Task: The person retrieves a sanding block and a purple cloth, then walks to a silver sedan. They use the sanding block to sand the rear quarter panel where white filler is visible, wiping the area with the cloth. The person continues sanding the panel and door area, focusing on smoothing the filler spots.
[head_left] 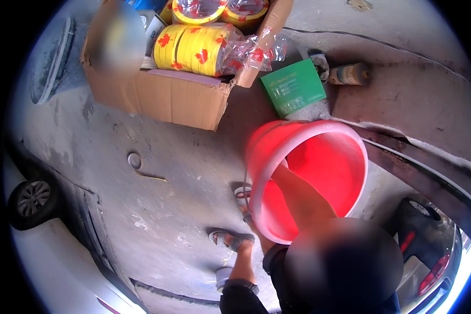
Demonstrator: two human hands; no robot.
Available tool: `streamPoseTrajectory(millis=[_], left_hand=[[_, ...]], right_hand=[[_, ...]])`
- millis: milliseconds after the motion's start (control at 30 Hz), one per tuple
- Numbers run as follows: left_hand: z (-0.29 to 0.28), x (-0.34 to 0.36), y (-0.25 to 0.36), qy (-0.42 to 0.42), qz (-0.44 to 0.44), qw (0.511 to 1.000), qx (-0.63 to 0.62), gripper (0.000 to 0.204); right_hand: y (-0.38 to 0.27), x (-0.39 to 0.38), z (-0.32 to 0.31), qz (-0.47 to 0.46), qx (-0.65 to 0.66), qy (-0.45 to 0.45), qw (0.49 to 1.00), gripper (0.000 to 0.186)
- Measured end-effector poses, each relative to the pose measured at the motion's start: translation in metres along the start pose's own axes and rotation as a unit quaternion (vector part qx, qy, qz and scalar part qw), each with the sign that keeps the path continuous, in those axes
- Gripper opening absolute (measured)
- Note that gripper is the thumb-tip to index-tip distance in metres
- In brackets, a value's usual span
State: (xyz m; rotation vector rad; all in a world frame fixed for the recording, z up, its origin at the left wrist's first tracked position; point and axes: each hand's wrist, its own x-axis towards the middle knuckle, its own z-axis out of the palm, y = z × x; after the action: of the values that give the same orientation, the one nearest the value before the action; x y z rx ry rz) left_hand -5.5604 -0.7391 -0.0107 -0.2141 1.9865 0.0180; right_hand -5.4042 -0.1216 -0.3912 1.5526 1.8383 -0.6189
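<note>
A large red plastic bucket (324, 183) with a pale pink rim lies tipped, its mouth facing me. My right forearm reaches into it, and my right hand (280, 168) is mostly hidden at the bucket's left inner side, so I cannot make out its fingers or what it holds. My left hand is not visible. My sandaled feet (230, 238) stand on the concrete just left of the bucket.
A cardboard box (157, 97) of yellow tape rolls (191, 49) sits above, beside a green box (293, 86) and a cylindrical container (348, 74). Cars (57, 261) flank me left and right. A small ring (134, 160) lies on the floor; a cable (403, 52) runs behind.
</note>
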Motion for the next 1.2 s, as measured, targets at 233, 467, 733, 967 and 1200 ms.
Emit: streamPoseTrajectory(millis=[233,467,733,967,1200], left_hand=[[0.003,0.004,0.030,-0.017,-0.040,0.999,-0.030,0.034],[-0.005,0.001,0.021,-0.030,-0.055,0.997,-0.052,0.035],[-0.033,-0.023,0.002,-0.057,0.000,0.991,-0.121,0.036],[-0.062,-0.034,0.008,-0.048,0.073,0.983,-0.159,0.027],[-0.096,-0.065,0.055,0.000,0.196,0.981,0.009,0.030]], right_hand=[[0.049,-0.002,0.049,0.092,0.010,0.054,0.994,0.046],[0.084,-0.013,0.061,0.081,0.128,0.069,0.986,0.025],[0.152,-0.119,-0.036,0.069,0.322,0.196,0.924,0.027],[0.193,-0.261,-0.097,0.008,0.076,-0.005,0.997,0.025],[0.175,-0.437,-0.177,0.018,0.459,0.286,0.841,0.030]])
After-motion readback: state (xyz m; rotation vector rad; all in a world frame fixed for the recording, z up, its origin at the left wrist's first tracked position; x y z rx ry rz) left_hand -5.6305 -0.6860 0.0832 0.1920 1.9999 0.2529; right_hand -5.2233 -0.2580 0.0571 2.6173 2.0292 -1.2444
